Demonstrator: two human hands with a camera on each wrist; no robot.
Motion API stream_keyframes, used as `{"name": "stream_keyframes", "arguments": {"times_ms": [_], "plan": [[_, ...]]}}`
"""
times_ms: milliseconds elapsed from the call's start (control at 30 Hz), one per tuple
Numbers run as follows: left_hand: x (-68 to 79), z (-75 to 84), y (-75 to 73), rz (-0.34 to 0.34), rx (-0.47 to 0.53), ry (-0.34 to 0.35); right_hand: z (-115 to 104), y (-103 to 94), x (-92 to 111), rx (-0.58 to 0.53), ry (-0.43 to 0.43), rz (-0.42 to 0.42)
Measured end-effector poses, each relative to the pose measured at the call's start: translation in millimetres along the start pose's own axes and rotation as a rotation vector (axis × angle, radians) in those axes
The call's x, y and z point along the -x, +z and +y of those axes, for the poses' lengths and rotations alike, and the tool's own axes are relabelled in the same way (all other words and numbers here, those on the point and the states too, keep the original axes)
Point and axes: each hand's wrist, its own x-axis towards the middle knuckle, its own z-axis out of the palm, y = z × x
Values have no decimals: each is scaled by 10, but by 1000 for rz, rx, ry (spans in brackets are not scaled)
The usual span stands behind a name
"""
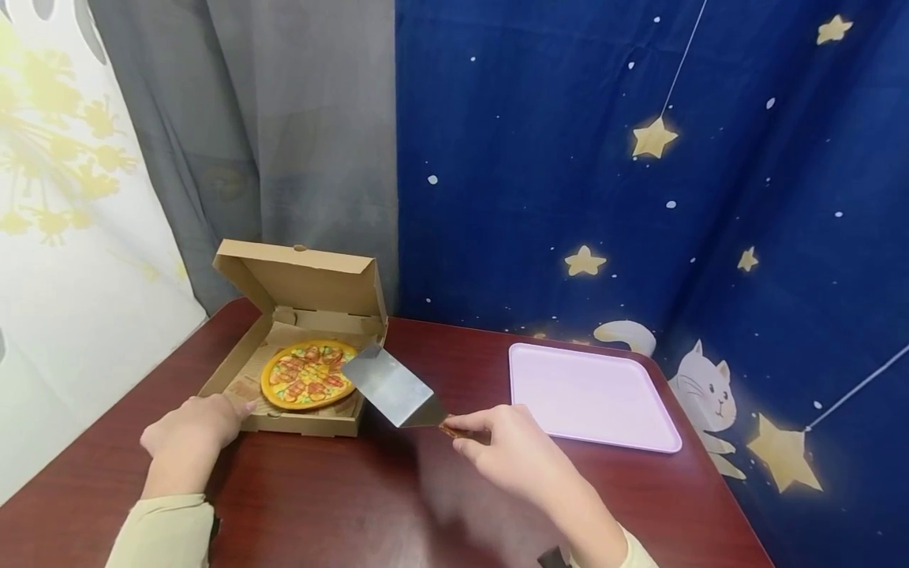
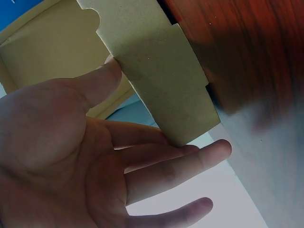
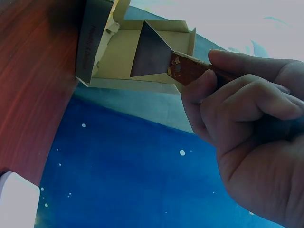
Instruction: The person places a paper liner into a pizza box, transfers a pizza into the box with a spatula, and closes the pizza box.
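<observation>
Your spatula (image 1: 389, 385) is raised over the right side of the box (image 1: 301, 424), its flat metal blade angled up to the left so that its far end overlaps the right edge of the pizza (image 1: 307, 375) in the head view; whether they touch, you cannot tell from here. Your right hand (image 1: 521, 454) grips the wooden handle (image 3: 189, 68), thumb and fingers closed around it. The round pizza, with its yellow rim, lies whole inside the box, on a sheet of brown paper (image 1: 273, 345). Your left hand (image 1: 192, 430) holds the box at its front left corner, the thumb over the top edge of the wall and the fingers, only partly bent and spread apart, against the outside. The lid (image 1: 305, 288) stands open at the back, tilted over the box's rear. To the right of the box, well apart from it, a pale pink tray (image 1: 589, 394) lies flat on the dark red table (image 1: 334, 497). Behind the table hang a grey curtain (image 1: 327, 118) and a blue curtain (image 1: 525, 173) with yellow stars.
</observation>
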Motion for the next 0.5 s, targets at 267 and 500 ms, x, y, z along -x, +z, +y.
{"name": "stream_keyframes", "arguments": {"times_ms": [267, 500], "plan": [[-55, -10, 22, -1, 3, -8, 57, 45, 32, -15, 6, 24], [-49, -31, 18, 8, -6, 5, 111, 56, 37, -54, 41, 54]]}}
